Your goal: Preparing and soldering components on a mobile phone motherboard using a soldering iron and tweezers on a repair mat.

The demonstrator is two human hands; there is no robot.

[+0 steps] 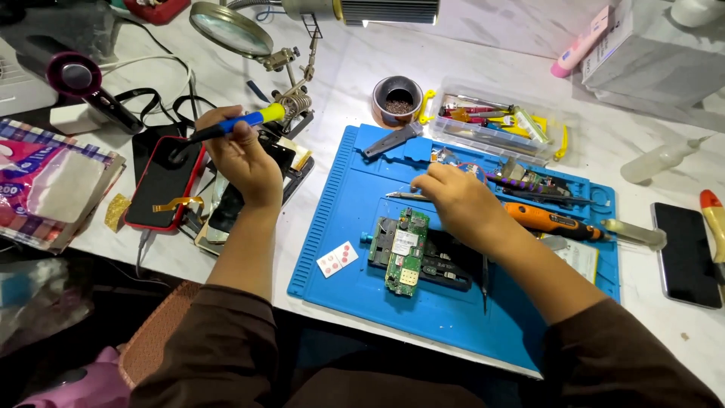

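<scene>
My left hand (243,159) grips a soldering iron (226,127) with a blue and yellow handle, held over a pile of phones at the left of the blue work mat (340,219). The iron's dark end points left, toward a phone in a red case (161,181). My right hand (461,202) rests on the mat, fingers closed on metal tweezers (404,196) that point left. Just below that hand, a green circuit board (406,251) lies in a dark holder (445,268).
A magnifier on a helping-hands stand (230,29), a round tin (397,99), a clear box of tools (495,121), an orange rotary tool (555,221), a plastic bottle (661,160) and a dark phone (686,253) surround the mat. A hair dryer (79,79) lies at left.
</scene>
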